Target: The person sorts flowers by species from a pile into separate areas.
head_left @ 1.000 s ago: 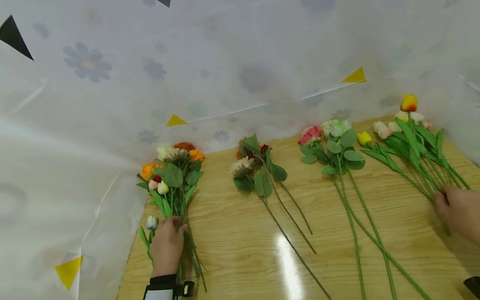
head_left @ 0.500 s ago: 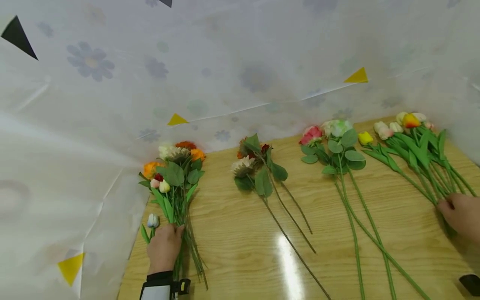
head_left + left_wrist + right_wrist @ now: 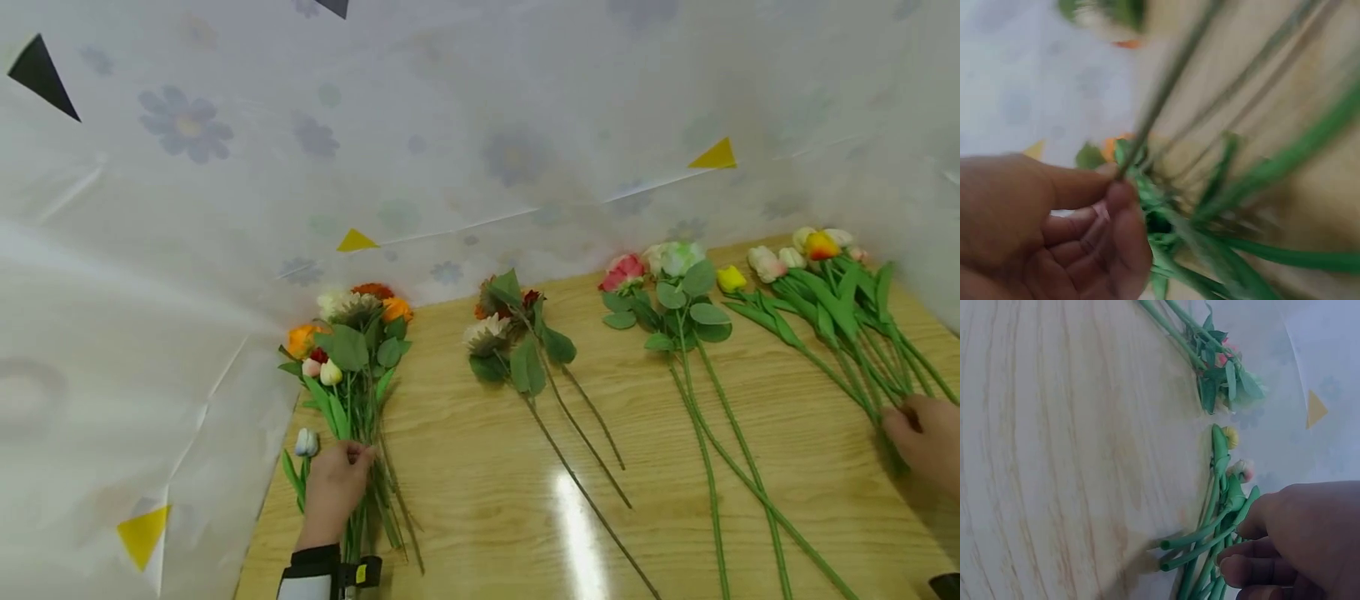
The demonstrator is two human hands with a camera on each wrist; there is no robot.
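- Nearest the camera, the left hand (image 3: 335, 490) sits at about 7 o'clock on the wooden table (image 3: 480, 467), fingers wrapped round the stems of the mixed bunch (image 3: 348, 367). The left wrist view is blurry, but thumb and fingers (image 3: 1124, 219) do pinch a thin stem there, so that grip is closed on the bunch.
- The bunch's heads fan out toward 11 o'clock from that hand, and the stem ends poke back past the wrist.
- Risk here, I'd say: the stems look loosely fanned, so one could slide out if the hand lifts. The small white tulip (image 3: 304, 442) lies just beside the hand at its 10 o'clock and looks easy to leave behind.
- The right hand (image 3: 926, 437) is at 4 o'clock, curled over the stem ends of the tulip pile (image 3: 832, 292), gripping them. The blooms lie off at 1 o'clock from it.
- Could go wrong: several stems overlap under those fingers, so pulling one may drag neighbours along.
- Farther up, at 12 o'clock, lie the sunflower stems (image 3: 517, 350); the roses (image 3: 675, 292) are at 1 o'clock, apart from both hands.
- The plastic sheet (image 3: 480, 125) hangs behind, touching the far blooms; heads could snag on it.
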